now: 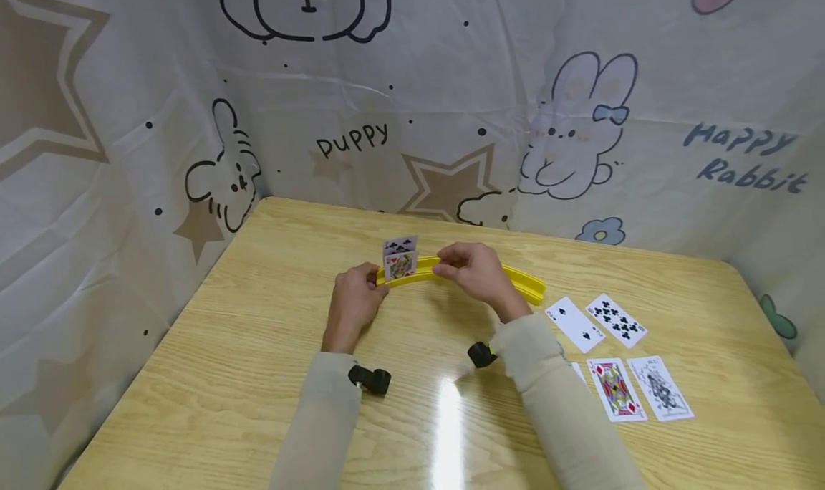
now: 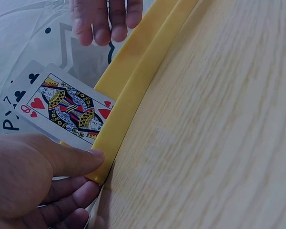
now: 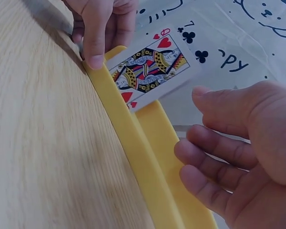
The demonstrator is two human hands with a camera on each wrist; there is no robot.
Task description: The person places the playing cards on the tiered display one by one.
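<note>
A curved yellow card holder (image 1: 530, 286) lies on the wooden table. In its left part stand a queen of hearts (image 1: 401, 266) and, behind it, a seven of clubs (image 1: 401, 243), mostly covered in the wrist views. My left hand (image 1: 356, 298) grips the holder's left end, the thumb on the front wall and the fingers around the end, as the left wrist view shows. Over the middle of the holder is my right hand (image 1: 478, 271), just right of the cards. Its fingers (image 3: 207, 188) are loosely bent, with nothing between them and the thumb.
Face up on the right lie a two of spades (image 1: 575, 324), a clubs card (image 1: 616, 321), a diamonds face card (image 1: 616, 390) and a joker-like card (image 1: 661, 388). The right sleeve partly hides another card (image 1: 578, 370). A printed cloth (image 1: 432, 82) hangs behind the table.
</note>
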